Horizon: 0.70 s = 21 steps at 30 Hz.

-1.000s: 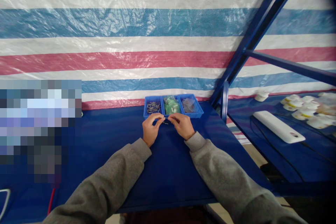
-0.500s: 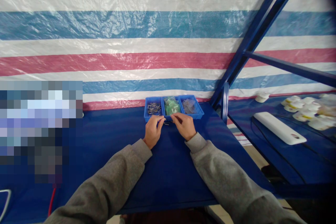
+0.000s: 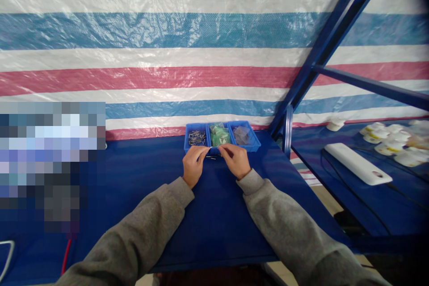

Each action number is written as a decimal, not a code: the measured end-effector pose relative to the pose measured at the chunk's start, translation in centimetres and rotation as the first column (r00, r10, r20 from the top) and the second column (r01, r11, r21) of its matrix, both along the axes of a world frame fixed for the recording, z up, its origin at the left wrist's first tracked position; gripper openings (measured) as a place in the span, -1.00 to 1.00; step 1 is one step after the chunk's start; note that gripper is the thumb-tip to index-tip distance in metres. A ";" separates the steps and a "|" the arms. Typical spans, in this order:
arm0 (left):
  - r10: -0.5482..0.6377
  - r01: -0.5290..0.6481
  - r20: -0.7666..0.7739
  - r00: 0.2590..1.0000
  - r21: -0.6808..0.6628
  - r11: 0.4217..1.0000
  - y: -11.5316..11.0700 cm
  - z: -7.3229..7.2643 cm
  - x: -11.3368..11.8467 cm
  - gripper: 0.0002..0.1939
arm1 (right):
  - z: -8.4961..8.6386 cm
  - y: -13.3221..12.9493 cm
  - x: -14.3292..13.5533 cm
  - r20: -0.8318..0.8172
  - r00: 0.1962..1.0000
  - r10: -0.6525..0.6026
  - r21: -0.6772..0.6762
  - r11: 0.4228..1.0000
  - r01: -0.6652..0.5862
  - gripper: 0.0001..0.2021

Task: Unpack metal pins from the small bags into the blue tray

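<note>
My left hand [image 3: 193,165] is closed in a pinch in front of the left blue bin [image 3: 185,142]. A tiny pale piece shows at its fingertips, too small to name. Facing it, my right hand [image 3: 237,161] is also pinched, in front of the middle and right bins; what its fingertips hold cannot be made out. Thin metal pins [image 3: 211,157] lie on the table just below the gap between my hands. More metal pins [image 3: 197,137] fill the left bin. In the middle bin is a green plastic bag [image 3: 219,135] with small white pieces on it.
Clear plastic bags [image 3: 241,135] lie in the right bin [image 3: 255,145]. A striped sheet [image 3: 201,31] hangs behind the blue table [image 3: 214,228]. To the right, a blue metal frame [image 3: 301,80] rises beside a second table with a white device [image 3: 357,163], cables and several white round parts [image 3: 390,140].
My left hand has shifted slightly left, its fingertips rising a little. The pins on the table show more between the hands. My right hand has hardly moved.
</note>
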State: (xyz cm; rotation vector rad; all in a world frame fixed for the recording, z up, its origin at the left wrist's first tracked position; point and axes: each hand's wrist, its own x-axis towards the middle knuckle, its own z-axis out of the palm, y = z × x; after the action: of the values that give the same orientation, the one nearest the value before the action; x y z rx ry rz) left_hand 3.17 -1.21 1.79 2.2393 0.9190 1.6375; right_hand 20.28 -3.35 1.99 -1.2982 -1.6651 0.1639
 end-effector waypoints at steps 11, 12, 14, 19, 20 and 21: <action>0.095 -0.087 -0.078 0.992 0.104 0.991 0.6 0.4 -0.6 -0.77 | -0.2 0.0 0.0 0.023 1.000 -0.011 -0.026 1.000 0.011 -0.71; 0.130 -0.119 -0.091 0.987 0.122 0.985 0.9 0.6 -0.7 -0.77 | -0.2 0.0 0.1 0.035 0.999 -0.014 -0.033 0.999 0.015 -0.71; 0.196 -0.178 -0.121 0.973 0.145 0.973 1.5 1.0 -0.9 -0.76 | -0.2 0.1 0.2 0.075 0.997 -0.031 -0.058 0.998 0.035 -0.70; 0.293 -0.273 -0.299 0.908 0.108 0.956 2.7 1.7 -0.8 -0.72 | 0.4 0.3 0.7 0.276 0.959 -0.067 -0.207 0.970 0.128 -0.72; 0.301 -0.286 -0.320 0.898 0.094 0.954 2.7 1.7 -0.7 -0.71 | 0.6 0.2 0.9 0.319 0.945 -0.067 -0.251 0.956 0.152 -0.74; 0.305 -0.294 -0.327 0.894 0.083 0.952 2.6 1.8 -0.6 -0.70 | 0.9 0.2 1.1 0.362 0.930 -0.063 -0.298 0.938 0.180 -0.75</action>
State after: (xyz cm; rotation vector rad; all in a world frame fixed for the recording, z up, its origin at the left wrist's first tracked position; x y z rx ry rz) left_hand 2.55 1.37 3.55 2.5540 1.3949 1.4035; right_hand 21.40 -3.13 2.85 -1.7609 -1.9015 0.1445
